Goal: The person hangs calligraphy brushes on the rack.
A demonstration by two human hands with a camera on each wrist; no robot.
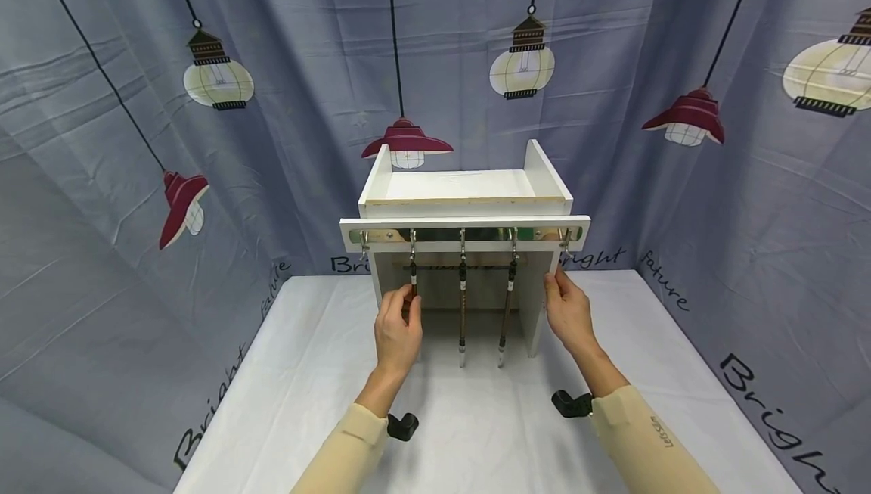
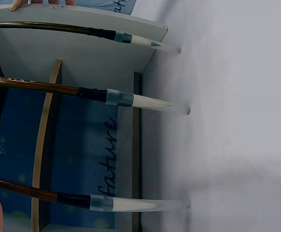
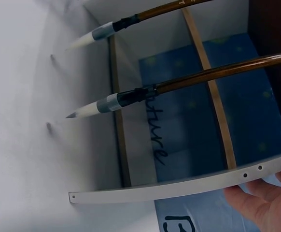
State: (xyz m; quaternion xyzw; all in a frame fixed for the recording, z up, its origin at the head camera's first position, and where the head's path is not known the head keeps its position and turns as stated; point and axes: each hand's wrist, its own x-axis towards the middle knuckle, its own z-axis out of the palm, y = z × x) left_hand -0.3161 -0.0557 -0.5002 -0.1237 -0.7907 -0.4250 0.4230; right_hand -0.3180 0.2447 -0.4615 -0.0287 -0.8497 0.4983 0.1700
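A white wooden rack point(image 1: 466, 247) stands on the table, with a row of metal hooks along its front rail. Three calligraphy brushes with brown handles and pale, capped-looking tips hang from the middle hooks. My left hand point(image 1: 398, 331) pinches the handle of the left brush point(image 2: 145, 205), whose lower end shows in the left wrist view. The middle brush point(image 1: 463, 312) and the right brush point(image 1: 506, 312) hang tip down, untouched. At the rack's right side panel point(image 3: 179, 187), my right hand point(image 1: 570, 312) holds the edge, its fingers against the outer face.
An open tray-like top point(image 1: 466, 185) sits above the rail. The two outermost hooks, including the left end hook point(image 1: 364, 243), carry no brush. White cloth point(image 1: 469, 433) covers the table, and a blue-grey curtain point(image 1: 306, 63) with lamp prints surrounds it.
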